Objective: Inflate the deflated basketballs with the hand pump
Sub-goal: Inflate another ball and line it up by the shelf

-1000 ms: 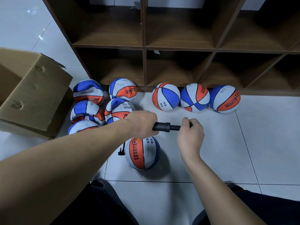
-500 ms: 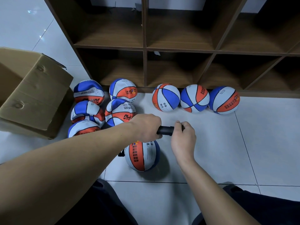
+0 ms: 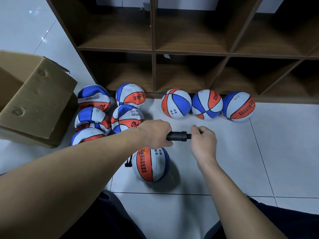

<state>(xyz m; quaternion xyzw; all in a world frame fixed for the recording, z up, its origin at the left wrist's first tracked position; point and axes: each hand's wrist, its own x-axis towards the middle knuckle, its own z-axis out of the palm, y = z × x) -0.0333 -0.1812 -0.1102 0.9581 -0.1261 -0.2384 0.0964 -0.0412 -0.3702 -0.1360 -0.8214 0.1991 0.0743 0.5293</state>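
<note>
looming over the white tiled floor (image 3: pixel 224 152), the dark wooden cubby shelf (image 3: pixel 189 52) backed three round blue, white and orange basketballs (image 3: pixel 206 104); five slumped ones (image 3: pixel 93 118) lay beside the brown cardboard box (image 3: pixel 34 100). the ball being filled (image 3: pixel 151 164) sat below the hands, likely soft and prone to roll. the short black plastic hand pump (image 3: pixel 177 136), light and stiff, was best held by barrel and handle: the left hand (image 3: pixel 155 133) wrapped the barrel, the right hand (image 3: pixel 204 140) gripped the handle. compared with half a second earlier, the handle was drawn slightly outward.
</note>
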